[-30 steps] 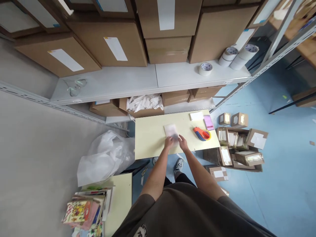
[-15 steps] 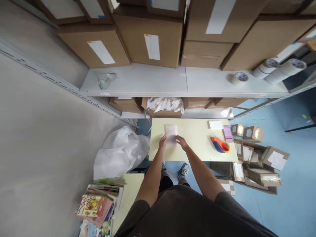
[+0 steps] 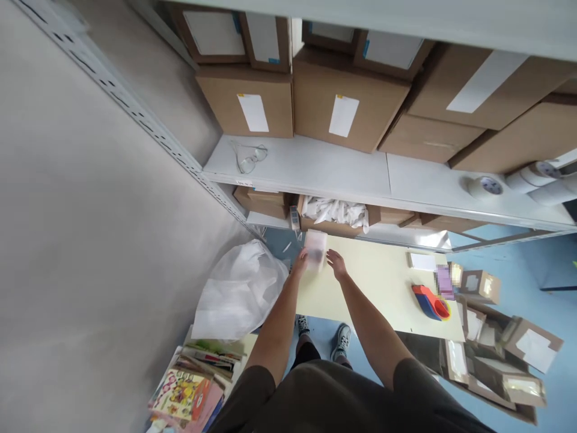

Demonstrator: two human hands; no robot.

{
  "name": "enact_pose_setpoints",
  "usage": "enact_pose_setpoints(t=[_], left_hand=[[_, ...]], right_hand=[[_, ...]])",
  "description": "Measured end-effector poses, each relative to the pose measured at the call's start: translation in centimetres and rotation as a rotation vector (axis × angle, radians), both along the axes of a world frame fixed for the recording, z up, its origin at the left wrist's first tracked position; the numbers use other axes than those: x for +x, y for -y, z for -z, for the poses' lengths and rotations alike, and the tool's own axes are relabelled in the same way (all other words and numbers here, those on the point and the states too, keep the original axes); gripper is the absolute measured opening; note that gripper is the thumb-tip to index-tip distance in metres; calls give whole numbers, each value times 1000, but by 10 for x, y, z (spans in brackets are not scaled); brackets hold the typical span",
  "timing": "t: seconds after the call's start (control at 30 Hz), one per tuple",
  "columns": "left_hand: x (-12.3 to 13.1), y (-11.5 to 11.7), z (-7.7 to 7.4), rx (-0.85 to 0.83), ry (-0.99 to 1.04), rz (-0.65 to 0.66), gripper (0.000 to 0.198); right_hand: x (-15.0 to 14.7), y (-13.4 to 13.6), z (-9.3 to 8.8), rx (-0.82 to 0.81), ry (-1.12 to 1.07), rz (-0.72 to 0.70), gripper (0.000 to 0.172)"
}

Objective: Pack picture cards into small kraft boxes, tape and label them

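A flat rectangular packet [image 3: 317,245] in whitish, translucent wrapping is at the left end of the pale yellow table [image 3: 360,282]. A darker patch shows through its wrapping; the contents cannot be made out. My left hand [image 3: 300,263] grips the packet's left edge, its thumb partly hidden. Just off the packet's right side is my right hand [image 3: 336,263], open with fingers apart and nothing in them. Farther right on the table lie a red and blue tape dispenser [image 3: 428,302], a white stack [image 3: 422,261] and a blurred purple item [image 3: 444,281].
A large white plastic bag [image 3: 238,294] bulges left of the table. Books [image 3: 180,394] are piled at lower left. Cartons [image 3: 496,361] crowd the floor at right. Behind the table stands a shelf [image 3: 306,165] with boxes, glasses [image 3: 252,159] and tape rolls [image 3: 487,187].
The camera view has turned, shifting the scene rightward and down. The packet has moved toward the table's left end with my left hand. My right hand has come away from it.
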State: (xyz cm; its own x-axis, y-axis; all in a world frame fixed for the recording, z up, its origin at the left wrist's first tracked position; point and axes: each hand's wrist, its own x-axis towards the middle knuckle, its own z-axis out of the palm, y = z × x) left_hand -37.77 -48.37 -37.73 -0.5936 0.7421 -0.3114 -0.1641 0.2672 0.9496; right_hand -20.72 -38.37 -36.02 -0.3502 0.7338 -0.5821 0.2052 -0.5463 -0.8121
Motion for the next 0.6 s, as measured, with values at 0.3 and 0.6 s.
enact_pose_setpoints(t=[0.3,0.6], left_hand=[[26,41,-79,-67,-67,-139,45],[111,100,-150,-7,-221,-230,48]], right_hand=[[21,12,-77,377,-26,-159,70],[81,29,-134,610,-141,-387,66]])
